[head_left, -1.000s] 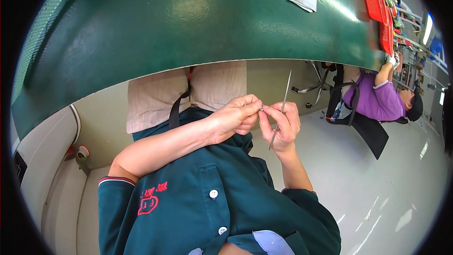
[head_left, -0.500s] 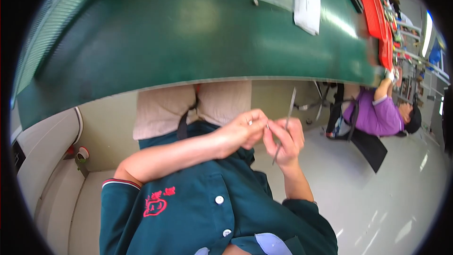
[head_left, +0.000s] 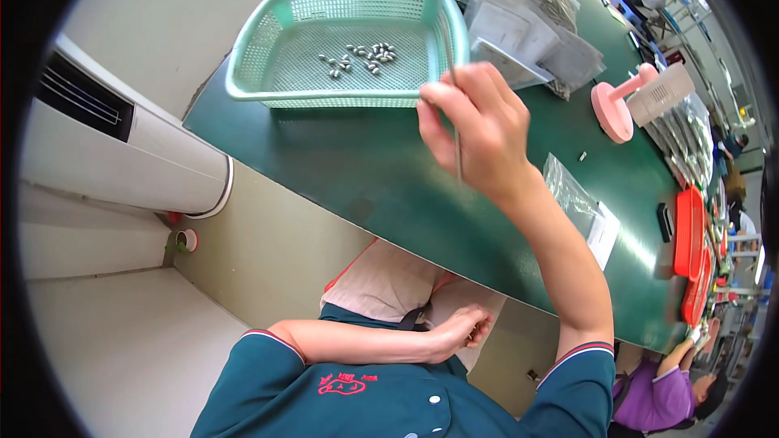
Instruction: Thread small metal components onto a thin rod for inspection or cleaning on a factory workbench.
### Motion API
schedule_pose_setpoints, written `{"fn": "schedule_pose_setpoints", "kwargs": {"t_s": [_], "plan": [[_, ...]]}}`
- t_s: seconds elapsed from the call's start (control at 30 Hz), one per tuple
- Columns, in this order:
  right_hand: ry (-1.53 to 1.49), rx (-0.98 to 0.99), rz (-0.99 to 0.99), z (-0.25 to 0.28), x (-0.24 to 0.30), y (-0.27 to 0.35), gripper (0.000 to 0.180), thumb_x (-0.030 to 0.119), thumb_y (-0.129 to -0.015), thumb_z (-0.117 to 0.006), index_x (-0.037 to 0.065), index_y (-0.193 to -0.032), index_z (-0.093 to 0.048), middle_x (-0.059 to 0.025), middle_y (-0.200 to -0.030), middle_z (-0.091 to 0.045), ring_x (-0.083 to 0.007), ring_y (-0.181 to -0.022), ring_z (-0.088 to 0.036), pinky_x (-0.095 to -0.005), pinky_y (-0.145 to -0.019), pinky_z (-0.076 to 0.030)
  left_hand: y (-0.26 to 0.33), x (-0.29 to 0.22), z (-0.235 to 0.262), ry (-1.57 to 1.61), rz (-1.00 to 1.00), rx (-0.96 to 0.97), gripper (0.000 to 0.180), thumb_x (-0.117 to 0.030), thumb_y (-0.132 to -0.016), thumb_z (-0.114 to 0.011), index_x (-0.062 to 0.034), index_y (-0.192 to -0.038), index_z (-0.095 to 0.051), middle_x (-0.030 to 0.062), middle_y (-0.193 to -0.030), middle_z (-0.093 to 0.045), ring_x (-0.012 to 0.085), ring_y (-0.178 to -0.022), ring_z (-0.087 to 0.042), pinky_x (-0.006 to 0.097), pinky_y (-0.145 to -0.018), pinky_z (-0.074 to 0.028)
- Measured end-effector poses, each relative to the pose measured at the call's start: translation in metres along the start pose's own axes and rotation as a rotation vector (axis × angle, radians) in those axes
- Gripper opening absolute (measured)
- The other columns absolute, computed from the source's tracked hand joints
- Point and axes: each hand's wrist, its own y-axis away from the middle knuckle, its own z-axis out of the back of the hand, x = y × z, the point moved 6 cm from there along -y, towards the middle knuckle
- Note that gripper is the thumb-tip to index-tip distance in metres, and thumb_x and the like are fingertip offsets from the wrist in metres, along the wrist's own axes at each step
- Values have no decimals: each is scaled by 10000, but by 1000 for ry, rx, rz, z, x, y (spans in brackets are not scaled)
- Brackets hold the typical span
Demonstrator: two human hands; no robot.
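Note:
My right hand (head_left: 479, 126) is raised over the green table (head_left: 365, 174), shut on a thin metal rod (head_left: 458, 161) that points down from my fingers. It hovers just right of a mint-green plastic basket (head_left: 341, 99), which holds several small grey metal pieces (head_left: 361, 57). My left hand (head_left: 462, 328) rests low in my lap below the table edge, its fingers curled in; nothing shows in it. My dark green shirt fills the bottom of the view.
Stacked clear plastic bags (head_left: 527, 32) lie behind the basket, and one bag with a paper slip (head_left: 576, 199) sits near the table's front edge. A pink stand (head_left: 613, 109) and red trays (head_left: 690, 247) are further right. A white cabinet (head_left: 122, 154) stands left; a person in purple (head_left: 657, 393) sits at lower right.
My hands have come apart from in front of my chest. The right hand has lifted the rod up over the table toward the basket; the left has dropped to my lap. My head has tilted up.

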Motion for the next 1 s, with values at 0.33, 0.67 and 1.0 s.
{"fn": "schedule_pose_setpoints", "kwargs": {"t_s": [0.33, 0.67, 1.0], "plan": [[-33, 108, -167, 37, 0, 27, 133, 73, -780, -570, 9, -895, -590, -101, -716, -569, -237, -608, -559, -296, -506, -451, 25, -34, -33, -140, -260, 477, 194, -209, -945, -348, -65, -1058, -413, 10, -741, -475, 51, -541, -314, 181, -486, -262], [62, 355, -685, 161, 91, 168, 191, -38, -613, -690, 3, -781, -608, -68, -614, -561, -210, -510, -541, -272, -458, -429, 5, -32, -23, -236, -145, 436, 195, -142, -832, -592, -35, -994, -605, 17, -816, -616, 42, -714, -516, 193, -647, -409], [196, 417, -992, 193, 139, 234, 318, -66, -542, -684, 36, -837, -626, -28, -596, -503, -165, -490, -465, -270, -421, -360, -25, 25, -25, -234, 23, 559, 194, -163, -838, -598, -47, -989, -633, 2, -726, -579, 35, -623, -463, 184, -518, -343]]}}
